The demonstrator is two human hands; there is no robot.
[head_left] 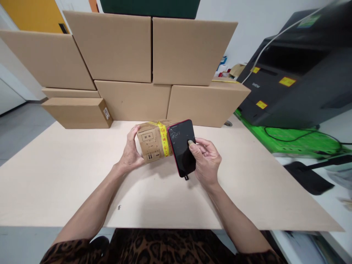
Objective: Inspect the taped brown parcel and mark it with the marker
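My left hand (131, 152) grips the left end of a small brown cardboard box (148, 145), thumb below and fingers behind. Yellow tape (163, 141) with red print runs around the box, and dark printed marks show on its front. In my right hand (206, 157) is a smartphone (182, 146) with a red edge and a dark screen, my thumb lying on the glass. A short black plug sticks out of the phone's lower end. The phone is in front of the box's right end and hides it.
Large cardboard boxes (132, 101) are stacked along the back of the table (68, 176). A flatter carton (77, 113) stands at the back left. To the right, a dark printer (291, 80) sits on a green crate (283, 141), with a black cable beside it.
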